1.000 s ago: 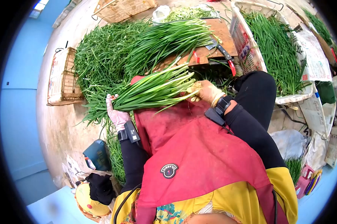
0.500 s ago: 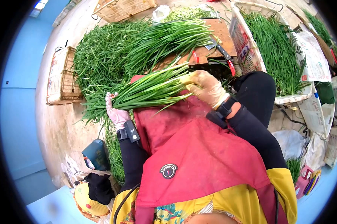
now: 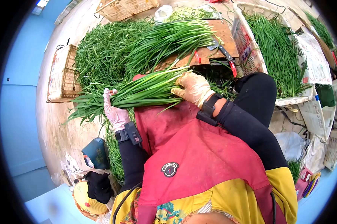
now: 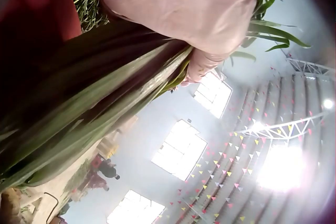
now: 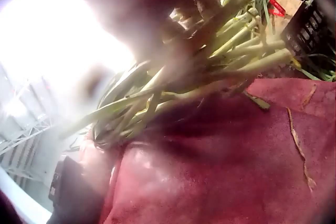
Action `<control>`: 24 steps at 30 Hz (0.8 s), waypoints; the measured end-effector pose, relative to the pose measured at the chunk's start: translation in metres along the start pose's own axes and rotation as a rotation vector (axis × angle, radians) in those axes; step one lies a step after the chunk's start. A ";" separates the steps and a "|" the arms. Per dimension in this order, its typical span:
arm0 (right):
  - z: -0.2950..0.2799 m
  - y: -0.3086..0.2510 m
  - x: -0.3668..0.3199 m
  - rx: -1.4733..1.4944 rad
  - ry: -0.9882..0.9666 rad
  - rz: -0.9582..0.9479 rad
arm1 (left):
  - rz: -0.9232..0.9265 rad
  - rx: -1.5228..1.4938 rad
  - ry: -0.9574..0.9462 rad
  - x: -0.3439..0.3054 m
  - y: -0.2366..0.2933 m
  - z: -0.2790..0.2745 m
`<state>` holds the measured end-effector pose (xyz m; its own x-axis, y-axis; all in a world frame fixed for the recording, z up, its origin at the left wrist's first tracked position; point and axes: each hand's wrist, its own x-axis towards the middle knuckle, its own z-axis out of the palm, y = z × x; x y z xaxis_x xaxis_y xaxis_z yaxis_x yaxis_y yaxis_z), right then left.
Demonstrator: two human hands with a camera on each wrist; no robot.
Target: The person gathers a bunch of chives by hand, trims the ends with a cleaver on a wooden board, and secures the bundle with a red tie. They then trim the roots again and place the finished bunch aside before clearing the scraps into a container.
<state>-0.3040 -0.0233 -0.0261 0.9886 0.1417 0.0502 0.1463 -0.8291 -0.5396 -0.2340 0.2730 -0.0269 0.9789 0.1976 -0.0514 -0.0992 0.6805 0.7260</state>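
Note:
A bunch of long green stalks [image 3: 148, 89] lies across the lap, leafy ends to the left and pale ends to the right. My gloved left hand [image 3: 116, 114] grips its leafy part, fingers curled round it; the left wrist view shows the glove [image 4: 184, 8] over the leaves [image 4: 89, 103]. My gloved right hand [image 3: 194, 89] is at the pale ends, its thumb and fingers around the stalks. In the right wrist view the pale stalk ends [image 5: 247, 50] stick out beside the blurred hand [image 5: 152, 8].
Beyond the lap, a pile of greens [image 3: 105, 52] and a laid-out bunch [image 3: 172, 39] cover part of a wooden board [image 3: 224, 33]. A knife [image 3: 225, 53] lies on the board. A white crate [image 3: 250, 44] of greens stands right, an empty-looking basket [image 3: 62, 74] left.
My right hand has moved left from the stalk ends and further onto the bunch. The left hand keeps its grip, and the bunch has shifted slightly left.

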 end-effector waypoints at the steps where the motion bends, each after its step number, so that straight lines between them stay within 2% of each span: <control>1: 0.002 0.002 -0.001 0.021 0.007 0.006 | -0.029 -0.003 -0.015 -0.003 0.002 0.005; 8: 0.011 0.008 -0.004 0.040 0.088 0.027 | -0.028 -0.001 0.002 -0.006 0.006 0.014; 14: 0.029 0.046 -0.017 0.101 0.156 0.026 | -0.029 0.029 0.011 0.000 0.006 0.003; 18: 0.018 0.099 -0.030 -0.175 -0.124 0.264 | -0.008 0.024 -0.015 -0.001 0.010 0.001; 21: -0.003 0.108 -0.041 -0.347 -0.332 0.376 | -0.018 0.022 -0.053 -0.001 0.013 -0.007; 23: -0.016 0.096 -0.047 -0.109 -0.200 0.332 | -0.010 0.019 -0.053 0.001 0.011 -0.012; 24: -0.016 0.092 -0.046 -0.108 -0.202 0.331 | -0.020 0.013 -0.021 0.001 0.011 -0.014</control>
<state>-0.3351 -0.1149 -0.0646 0.9578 -0.0482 -0.2833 -0.1656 -0.8984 -0.4068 -0.2362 0.2907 -0.0287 0.9842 0.1694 -0.0517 -0.0777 0.6751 0.7337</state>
